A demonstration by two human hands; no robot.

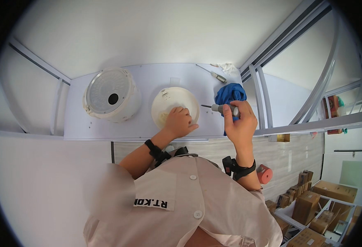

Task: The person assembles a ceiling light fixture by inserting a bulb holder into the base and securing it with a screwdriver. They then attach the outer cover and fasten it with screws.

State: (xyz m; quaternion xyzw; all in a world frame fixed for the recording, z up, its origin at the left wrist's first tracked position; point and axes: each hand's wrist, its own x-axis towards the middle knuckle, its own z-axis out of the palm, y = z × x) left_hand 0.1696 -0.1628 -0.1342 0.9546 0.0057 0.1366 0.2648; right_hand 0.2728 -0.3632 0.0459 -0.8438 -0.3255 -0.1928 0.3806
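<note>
I see a round white appliance part (175, 106), cream inside, lying flat near the middle of a pale work table (148, 78). My left hand (179, 122) rests on its near edge, palm down, fingers spread over the rim; it presses rather than grasps. My right hand (239, 120) is just to the right of the part, clenched around the grey handle of a screwdriver (222, 108), whose dark shaft points left toward the part's rim, with the tip just short of it. Behind that hand lies a bunched blue cloth (230, 94). To the left of the part, well apart from it, sits a white cooker body (111, 95), tipped so its round ribbed base with a dark central hole faces up. At the table's far edge lie a second screwdriver (214, 74) and a crumpled white rag (228, 68). Both wrists wear black bands. Cardboard boxes (312, 206) are stacked on the floor to my lower right.
</note>
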